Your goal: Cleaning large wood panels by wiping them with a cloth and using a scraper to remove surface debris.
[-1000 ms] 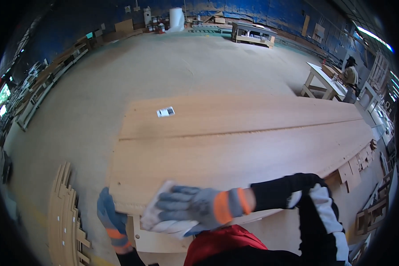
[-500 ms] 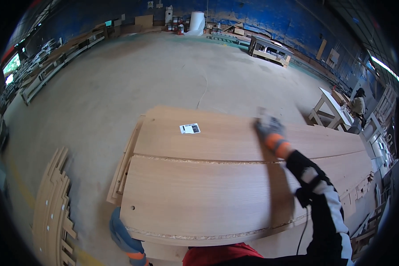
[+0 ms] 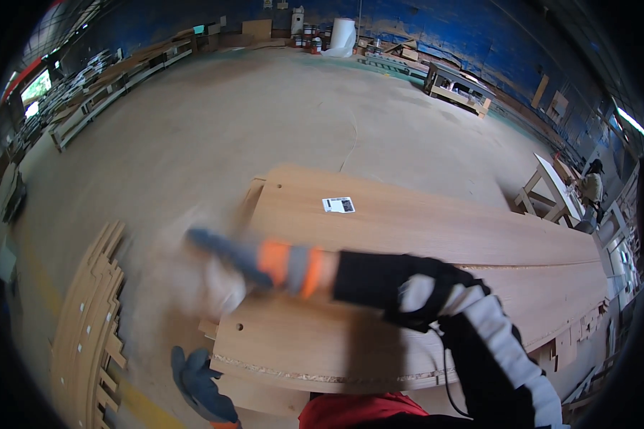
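Note:
A wood-toned panel (image 3: 293,332) lies in front of me, its chipped near edge toward my body. Behind it lies a second panel (image 3: 401,222) with a white label (image 3: 338,205) near its far left corner. My right hand (image 3: 229,254), in a grey glove with an orange cuff, is at the panels' left end, smeared by motion. Just below it is a blurred whitish thing (image 3: 225,289), too smeared to name. At the near left corner, my left hand (image 3: 199,382) is open in a dark glove, its fingers apart beside the panel's edge.
Shaped wooden strips (image 3: 86,336) are stacked on the left. A low workbench (image 3: 454,89) and a white roll (image 3: 342,34) stand far off. On the right a person (image 3: 592,187) is beside a white-topped table (image 3: 554,186). A thin cable (image 3: 350,143) lies across the floor.
My right hand has swept left across the panels, from their far middle to the left end. My left hand's fingers have come into fuller view. The scene has shifted slightly rightward.

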Action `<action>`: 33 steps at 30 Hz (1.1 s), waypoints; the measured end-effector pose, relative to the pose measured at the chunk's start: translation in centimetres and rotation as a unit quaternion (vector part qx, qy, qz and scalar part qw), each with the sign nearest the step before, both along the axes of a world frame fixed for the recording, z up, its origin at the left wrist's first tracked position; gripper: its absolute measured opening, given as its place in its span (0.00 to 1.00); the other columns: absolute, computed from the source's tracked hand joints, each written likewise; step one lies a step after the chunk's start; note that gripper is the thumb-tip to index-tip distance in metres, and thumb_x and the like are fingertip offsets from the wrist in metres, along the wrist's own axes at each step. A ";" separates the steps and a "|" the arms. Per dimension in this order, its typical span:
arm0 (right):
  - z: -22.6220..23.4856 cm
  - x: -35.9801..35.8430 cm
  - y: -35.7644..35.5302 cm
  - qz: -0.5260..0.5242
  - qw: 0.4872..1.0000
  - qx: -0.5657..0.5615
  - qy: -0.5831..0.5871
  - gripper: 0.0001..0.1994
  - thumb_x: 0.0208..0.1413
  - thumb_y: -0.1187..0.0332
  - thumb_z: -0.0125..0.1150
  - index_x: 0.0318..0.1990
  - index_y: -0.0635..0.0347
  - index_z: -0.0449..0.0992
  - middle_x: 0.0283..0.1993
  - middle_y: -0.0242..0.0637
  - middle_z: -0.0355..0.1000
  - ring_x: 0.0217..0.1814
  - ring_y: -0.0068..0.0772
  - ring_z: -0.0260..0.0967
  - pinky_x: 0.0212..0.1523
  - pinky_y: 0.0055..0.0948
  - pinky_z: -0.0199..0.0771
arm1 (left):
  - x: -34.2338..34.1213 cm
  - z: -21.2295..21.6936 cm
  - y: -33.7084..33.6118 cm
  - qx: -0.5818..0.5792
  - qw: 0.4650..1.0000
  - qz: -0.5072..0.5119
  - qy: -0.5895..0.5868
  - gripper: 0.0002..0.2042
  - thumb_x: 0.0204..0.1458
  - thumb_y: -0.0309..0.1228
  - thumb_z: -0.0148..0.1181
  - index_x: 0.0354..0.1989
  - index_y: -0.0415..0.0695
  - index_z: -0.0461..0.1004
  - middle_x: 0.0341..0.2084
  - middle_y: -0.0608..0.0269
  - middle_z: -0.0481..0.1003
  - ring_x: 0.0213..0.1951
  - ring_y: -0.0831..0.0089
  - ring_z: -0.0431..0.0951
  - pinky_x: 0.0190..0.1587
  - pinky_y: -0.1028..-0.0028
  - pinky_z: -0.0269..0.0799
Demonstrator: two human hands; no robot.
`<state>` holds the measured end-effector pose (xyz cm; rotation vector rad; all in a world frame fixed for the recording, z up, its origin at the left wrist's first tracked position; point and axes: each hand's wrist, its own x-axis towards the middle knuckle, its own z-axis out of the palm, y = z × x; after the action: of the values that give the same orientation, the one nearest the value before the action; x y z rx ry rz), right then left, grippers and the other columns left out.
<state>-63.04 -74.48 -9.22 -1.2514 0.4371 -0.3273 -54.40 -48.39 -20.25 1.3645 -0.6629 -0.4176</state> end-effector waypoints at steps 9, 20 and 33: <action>1.0 -6.3 -14.2 -0.292 0.697 -0.586 0.292 0.21 0.58 0.46 0.46 0.48 0.49 0.72 0.47 0.37 0.73 0.54 0.35 0.68 0.54 0.38 0.65 | 1.8 2.4 0.4 0.023 0.968 0.070 -0.239 0.21 0.60 0.39 0.43 0.49 0.33 0.73 0.46 0.50 0.74 0.41 0.62 0.76 0.45 0.66 0.71; -0.5 -6.4 11.0 0.237 0.807 -0.539 0.051 0.32 0.63 0.46 0.44 0.68 0.56 0.55 0.70 0.47 0.53 0.73 0.44 0.49 0.73 0.43 0.42 | 6.4 3.5 2.8 0.201 0.892 -0.016 -0.404 0.19 0.58 0.37 0.45 0.44 0.33 0.75 0.46 0.48 0.74 0.45 0.58 0.76 0.49 0.64 0.71; -4.7 -38.3 -1.7 -0.177 0.483 -0.665 0.541 0.27 0.62 0.49 0.45 0.59 0.61 0.65 0.63 0.51 0.61 0.67 0.53 0.56 0.69 0.45 0.51 | -1.1 8.0 -5.9 0.062 0.906 -0.163 -0.386 0.20 0.60 0.31 0.46 0.57 0.28 0.66 0.56 0.42 0.68 0.62 0.51 0.65 0.64 0.58 0.57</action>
<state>-101.37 -76.21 -13.96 -2.9220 1.8030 -0.1090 -55.52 -54.29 -12.25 1.5375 -1.5571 -0.1646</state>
